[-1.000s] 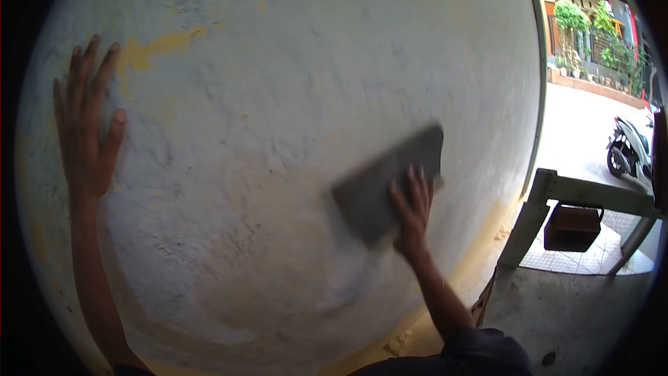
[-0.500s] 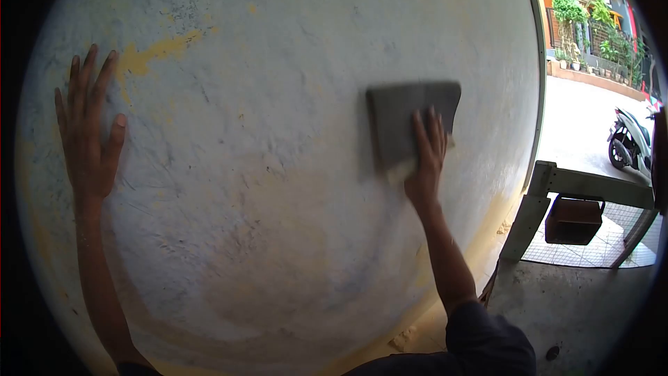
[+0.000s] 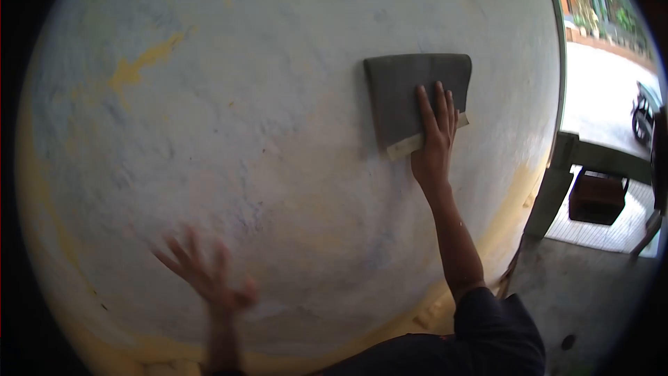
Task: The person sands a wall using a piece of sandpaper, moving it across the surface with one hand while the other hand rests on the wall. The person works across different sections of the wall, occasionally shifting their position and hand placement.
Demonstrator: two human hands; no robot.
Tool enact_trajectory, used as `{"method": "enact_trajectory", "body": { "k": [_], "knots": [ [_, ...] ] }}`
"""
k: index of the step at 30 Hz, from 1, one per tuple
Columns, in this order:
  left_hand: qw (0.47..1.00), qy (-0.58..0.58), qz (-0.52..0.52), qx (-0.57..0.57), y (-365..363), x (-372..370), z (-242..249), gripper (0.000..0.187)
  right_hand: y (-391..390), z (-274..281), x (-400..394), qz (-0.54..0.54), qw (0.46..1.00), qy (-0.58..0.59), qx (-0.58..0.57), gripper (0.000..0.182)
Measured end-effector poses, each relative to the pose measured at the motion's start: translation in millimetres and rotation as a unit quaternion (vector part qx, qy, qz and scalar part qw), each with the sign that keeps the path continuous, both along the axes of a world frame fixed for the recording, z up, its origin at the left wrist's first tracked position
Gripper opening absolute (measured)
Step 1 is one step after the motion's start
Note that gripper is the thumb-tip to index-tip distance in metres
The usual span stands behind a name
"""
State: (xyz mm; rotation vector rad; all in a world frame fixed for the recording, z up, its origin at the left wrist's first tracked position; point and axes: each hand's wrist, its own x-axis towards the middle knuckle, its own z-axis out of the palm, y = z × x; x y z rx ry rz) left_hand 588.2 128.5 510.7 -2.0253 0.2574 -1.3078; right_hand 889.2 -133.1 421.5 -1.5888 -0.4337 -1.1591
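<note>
My right hand (image 3: 436, 136) lies with fingers stretched over a dark grey sheet of sandpaper (image 3: 396, 90), holding it flat against the wall. The sheet is folded, and a pale strip (image 3: 405, 146) shows along its lower edge on both sides of the hand. The wall (image 3: 299, 83) is whitish with grey smudges and a yellow patch (image 3: 132, 72) at the upper left. Low on the left, my left hand (image 3: 209, 275) is blurred by motion, its fingers spread with nothing in them, in front of the lower wall.
Yellow paint and a rough ledge (image 3: 435, 310) run along the wall's foot. To the right stand a dark green wooden frame (image 3: 553, 195) and a brown box (image 3: 597, 197) hanging from it. Beyond are a bright street and a parked motorbike (image 3: 643, 115).
My left hand has come off the wall and moved down and to the right. My right hand and the sandpaper have shifted slightly upward, and the view has turned a little left.
</note>
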Motion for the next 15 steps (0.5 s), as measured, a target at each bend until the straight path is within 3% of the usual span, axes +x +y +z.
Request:
{"method": "enact_trajectory", "body": {
  "k": [2, 4, 5, 7, 11, 15],
  "knots": [
    [0.995, -0.034, -0.055, -0.080, -7.9, -6.7, -80.1, 0.070, 0.8, -25.0, -9.4, 0.004, 1.000, 0.022, -0.016, 0.084],
    [0.964, -0.108, -0.080, -0.231, -8.0, -15.0, -143.2, 0.069, 19.8, -114.1, -50.1, 0.029, 0.998, 0.055, -0.031, 0.079],
    [0.964, -0.109, -0.091, -0.226, -7.6, -10.6, -153.9, 0.069, 29.5, -145.3, -59.2, 0.044, 0.995, 0.074, -0.047, 0.076],
    [0.943, -0.172, -0.057, -0.281, -9.9, -14.6, -162.3, 0.070, 29.6, -134.7, -57.0, 0.046, 0.996, 0.064, -0.038, 0.074],
    [0.962, -0.150, -0.024, -0.227, 15.7, 0.1, -148.5, 0.071, 16.3, -53.6, -29.1, 0.040, 0.999, 0.033, 0.010, 0.073],
    [0.961, -0.169, 0.048, -0.215, 22.6, 15.6, -138.7, 0.070, 22.0, -81.5, -40.6, 0.050, 0.996, 0.069, 0.013, 0.070]
  ]
}}
